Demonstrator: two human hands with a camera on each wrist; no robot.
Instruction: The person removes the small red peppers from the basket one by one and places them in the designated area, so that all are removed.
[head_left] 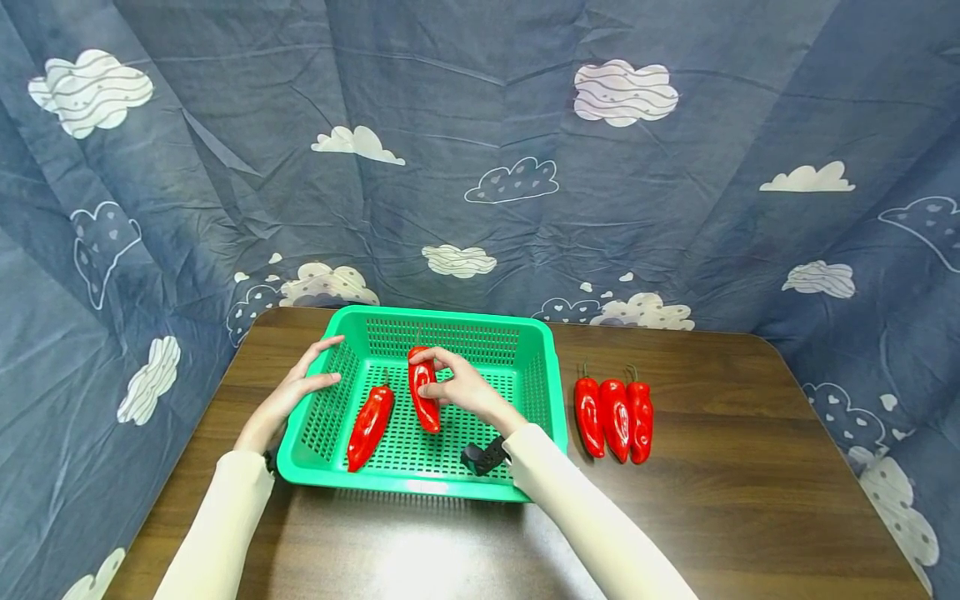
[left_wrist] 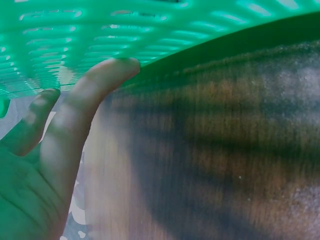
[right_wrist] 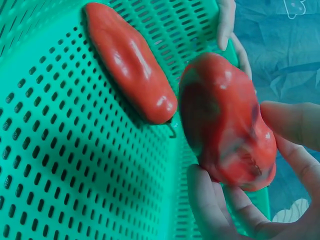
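A green plastic basket (head_left: pixel 427 486) stands on the table. Inside it, one red pepper (head_left: pixel 371 427) lies toward the left with its stem pointing away. My right hand (head_left: pixel 468 390) grips a second red pepper (head_left: pixel 424 392) over the basket floor, thumb on one side and fingers on the other. In the right wrist view this held pepper (right_wrist: pixel 225 120) is close up, beside the lying one (right_wrist: pixel 132 65). My left hand (head_left: pixel 288 400) rests at the basket's left rim with fingers extended. From the left wrist view, its digits (left_wrist: pixel 105 80) lie along the slotted wall.
Right of the basket, three red peppers (head_left: pixel 615 421) lie side by side on the brown wooden table (head_left: pixel 720 467). A dark blue curtain (head_left: pixel 510 233) with cloud prints hangs behind the table and at both sides. A black strap (head_left: pixel 483 457) is on my right wrist.
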